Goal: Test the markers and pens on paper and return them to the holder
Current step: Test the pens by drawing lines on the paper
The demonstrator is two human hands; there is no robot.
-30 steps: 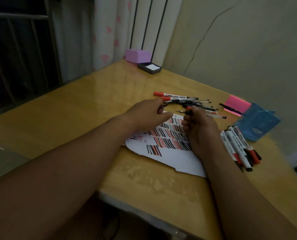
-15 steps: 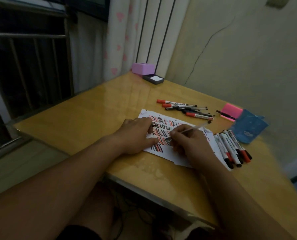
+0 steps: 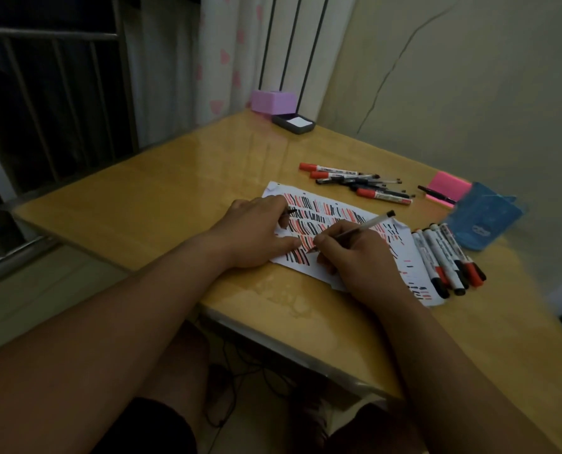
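We judge ourselves midway: our right hand (image 3: 355, 257) pinches a pen (image 3: 363, 225) tip-down on the paper (image 3: 342, 213), our left hand (image 3: 256, 234) pins it, seemingly pinching a cap (image 3: 291, 211), while markers (image 3: 443, 257) lie outside the blue holder (image 3: 484, 221).

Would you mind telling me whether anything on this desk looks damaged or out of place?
The paper has a ragged, torn near edge, and a long crack runs up the wall behind the table. The blue holder seems to lie on its side rather than standing.
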